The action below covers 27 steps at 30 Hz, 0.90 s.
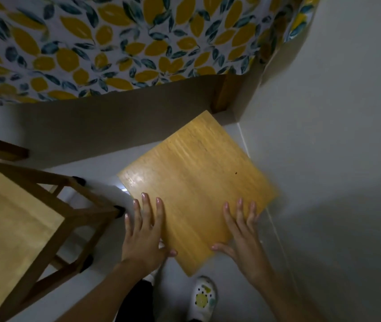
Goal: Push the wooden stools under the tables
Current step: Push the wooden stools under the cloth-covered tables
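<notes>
A wooden stool with a square, honey-coloured seat [196,180] stands in front of me, turned diagonally, its far corner near the table's edge. My left hand [144,231] lies flat on the seat's near left edge, fingers spread. My right hand [240,233] rests flat on the near right part of the seat, thumb out. The table [120,47] is covered with a cloth printed with yellow lemons and dark leaves, and fills the top of the view. One wooden table leg [223,94] shows under the cloth at the right.
A second wooden stool [11,228] stands at the left, its legs and rungs [80,205] close to my left hand. A pale wall [335,112] runs along the right. The floor is light. My foot in a white patterned shoe [203,298] is below the seat.
</notes>
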Each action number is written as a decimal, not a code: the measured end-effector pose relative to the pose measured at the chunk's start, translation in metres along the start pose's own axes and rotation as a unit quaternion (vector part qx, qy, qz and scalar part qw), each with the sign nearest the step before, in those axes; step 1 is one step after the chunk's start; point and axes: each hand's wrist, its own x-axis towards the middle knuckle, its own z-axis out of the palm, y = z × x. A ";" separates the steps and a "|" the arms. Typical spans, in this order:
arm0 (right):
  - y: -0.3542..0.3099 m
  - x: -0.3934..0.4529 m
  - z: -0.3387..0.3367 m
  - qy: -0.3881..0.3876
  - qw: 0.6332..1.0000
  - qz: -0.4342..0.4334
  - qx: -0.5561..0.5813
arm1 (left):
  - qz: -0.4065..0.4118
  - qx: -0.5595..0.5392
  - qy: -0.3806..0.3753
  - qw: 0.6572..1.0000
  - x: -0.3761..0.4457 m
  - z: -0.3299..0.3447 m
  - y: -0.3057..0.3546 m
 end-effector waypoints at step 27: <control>-0.030 0.321 -0.111 0.128 0.990 -0.038 0.039 | 0.033 0.032 0.008 0.999 0.261 -0.225 -0.065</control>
